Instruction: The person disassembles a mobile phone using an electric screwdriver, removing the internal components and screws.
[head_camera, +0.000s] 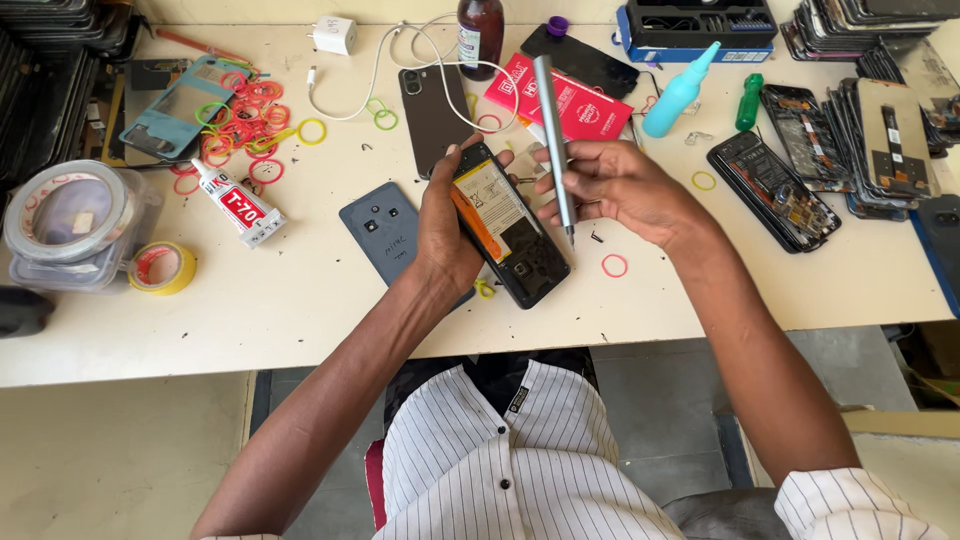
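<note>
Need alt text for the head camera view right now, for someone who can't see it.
A person's left hand holds an opened phone over a white table, while the right hand holds a grey screwdriver tip-down beside it. Rubber bands, a glue tube and other phones lie around.

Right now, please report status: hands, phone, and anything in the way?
Left hand holds opened phone. Right hand holds grey screwdriver, tip at phone's edge. Blue back cover beside, pink rubber band nearby.

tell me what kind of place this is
Most likely a phone repair bench. The left hand holds an opened black phone with its battery exposed, the right hand a slim grey metal screwdriver, and stacks of stripped phone frames crowd the white table.
</note>
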